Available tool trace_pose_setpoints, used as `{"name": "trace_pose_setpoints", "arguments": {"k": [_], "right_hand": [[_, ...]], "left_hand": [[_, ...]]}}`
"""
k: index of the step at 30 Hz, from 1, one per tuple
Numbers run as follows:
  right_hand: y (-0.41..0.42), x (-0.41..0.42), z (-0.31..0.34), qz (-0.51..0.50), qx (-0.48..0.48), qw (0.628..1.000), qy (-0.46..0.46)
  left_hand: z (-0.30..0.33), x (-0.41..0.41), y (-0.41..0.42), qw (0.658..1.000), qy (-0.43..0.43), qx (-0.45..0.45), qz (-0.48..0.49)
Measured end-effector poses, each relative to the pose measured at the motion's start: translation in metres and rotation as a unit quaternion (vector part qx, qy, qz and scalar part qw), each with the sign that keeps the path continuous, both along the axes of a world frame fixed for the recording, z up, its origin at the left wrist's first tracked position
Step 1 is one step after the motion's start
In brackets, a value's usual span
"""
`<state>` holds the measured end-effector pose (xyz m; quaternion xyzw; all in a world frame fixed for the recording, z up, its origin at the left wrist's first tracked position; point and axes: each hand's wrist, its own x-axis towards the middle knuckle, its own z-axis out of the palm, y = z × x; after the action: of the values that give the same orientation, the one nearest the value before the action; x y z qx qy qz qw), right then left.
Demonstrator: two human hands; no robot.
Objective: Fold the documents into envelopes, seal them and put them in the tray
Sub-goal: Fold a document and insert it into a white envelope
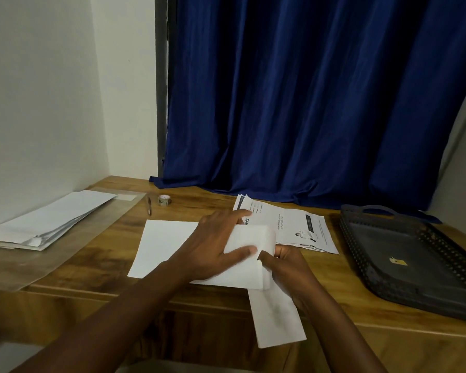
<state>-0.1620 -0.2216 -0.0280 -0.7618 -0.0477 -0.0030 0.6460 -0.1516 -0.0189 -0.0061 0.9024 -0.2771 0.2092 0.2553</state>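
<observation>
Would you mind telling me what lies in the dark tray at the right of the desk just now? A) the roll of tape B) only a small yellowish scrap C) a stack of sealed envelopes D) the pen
B: the tray holds only a small yellowish scrap; the tape roll and pen lie on the desk further left.

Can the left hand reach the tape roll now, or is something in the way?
Probably yes. The tape roll stands in the open beyond the left hand, and only bare desk and the flat sheet lie between. But this hand presses down the sheet that is being folded, so it must let go first.
</observation>
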Motion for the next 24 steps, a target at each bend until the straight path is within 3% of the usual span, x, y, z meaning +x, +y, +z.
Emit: {"name": "trace_pose_setpoints", "arguments": {"k": [3, 5, 13, 19, 24], "right_hand": [[-0.001, 0.002, -0.005, -0.030, 0.004, 0.999, 0.011], [-0.001, 0.002, -0.006, -0.038, 0.012, 0.999, 0.014], [0.004, 0.008, -0.006, -0.041, -0.059, 0.997, 0.035], [-0.005, 0.010, -0.020, -0.040, -0.021, 0.999, 0.004], [-0.017, 0.010, -0.025, -0.049, -0.014, 0.998, -0.024]], "left_hand": [[-0.006, -0.003, 0.002, 0.995, 0.023, 0.101, -0.010], [-0.015, -0.003, 0.002, 0.993, 0.003, 0.120, -0.009], [-0.025, 0.001, 0.000, 0.988, -0.076, 0.132, -0.021], [-0.032, 0.004, 0.005, 0.988, -0.088, 0.123, -0.029], [-0.035, 0.005, 0.010, 0.990, -0.095, 0.106, 0.019]]}}
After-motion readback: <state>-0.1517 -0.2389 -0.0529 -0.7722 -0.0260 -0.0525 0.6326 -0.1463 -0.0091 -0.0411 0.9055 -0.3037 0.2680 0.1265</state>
